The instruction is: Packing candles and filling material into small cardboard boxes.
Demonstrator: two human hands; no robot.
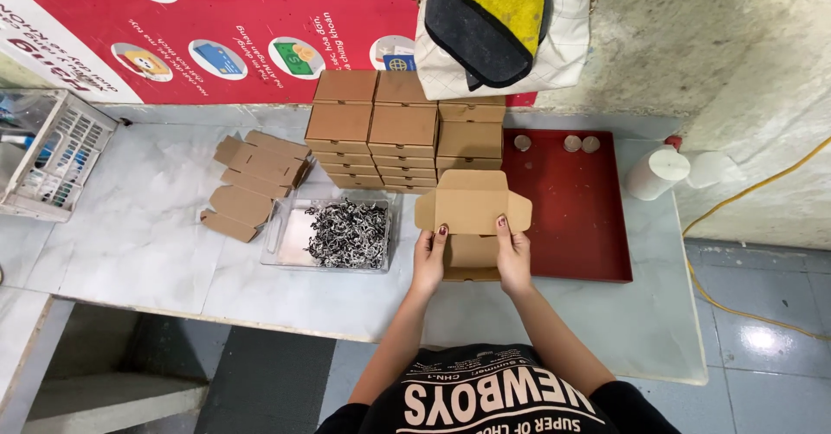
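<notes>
A small brown cardboard box (472,207) with its lid flap raised sits on the marble counter (147,235) in front of me. My left hand (429,257) grips its left side, thumb on the flap. My right hand (512,257) grips its right side in the same way. Just left of the hands a clear plastic tray (290,235) holds a heap of black-and-white shredded paper (349,233). Behind the box stand stacks of folded brown boxes (400,131).
Flat unfolded box blanks (251,183) lie at the left. A red tray (576,205) with three small round lids lies to the right, beside a white bottle (656,171). A white basket (52,153) stands far left. A white bag (502,27) hangs behind.
</notes>
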